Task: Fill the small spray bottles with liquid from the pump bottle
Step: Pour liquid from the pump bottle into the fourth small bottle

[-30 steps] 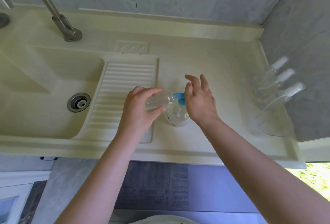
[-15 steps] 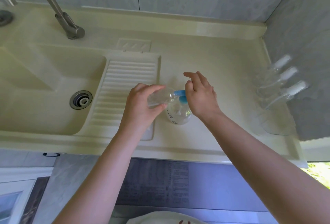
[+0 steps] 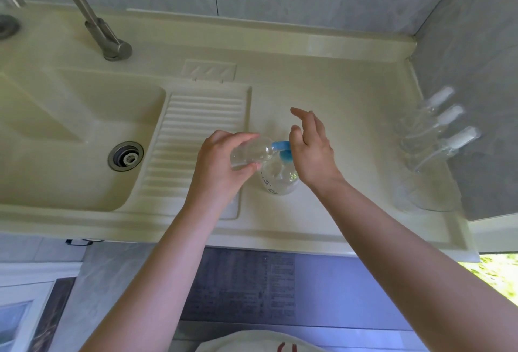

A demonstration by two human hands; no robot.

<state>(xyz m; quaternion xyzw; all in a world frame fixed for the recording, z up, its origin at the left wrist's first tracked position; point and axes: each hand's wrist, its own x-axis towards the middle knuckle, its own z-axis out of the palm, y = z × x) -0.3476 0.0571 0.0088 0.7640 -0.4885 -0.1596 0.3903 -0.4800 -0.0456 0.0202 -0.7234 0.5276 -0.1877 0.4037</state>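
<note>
A clear pump bottle [image 3: 279, 180] with a blue pump head [image 3: 282, 148] stands on the cream counter [image 3: 336, 99], just right of the ribbed drainboard. My left hand [image 3: 221, 163] grips a small clear spray bottle [image 3: 252, 152] on its side, with its open neck against the blue nozzle. My right hand [image 3: 311, 149] rests over the pump head, fingers spread and lifted. Three more small spray bottles [image 3: 437, 133] with white caps lean by the right wall.
A sink basin [image 3: 70, 138] with a metal drain [image 3: 125, 156] lies at the left, and a metal tap [image 3: 106, 37] rises behind it. The ribbed drainboard [image 3: 196, 133] sits between basin and bottles. A grey wall [image 3: 476, 71] bounds the counter on the right.
My right hand's fingers have lifted and spread a little over the pump head. The small bottle stays held against the nozzle. The view has shifted slightly.
</note>
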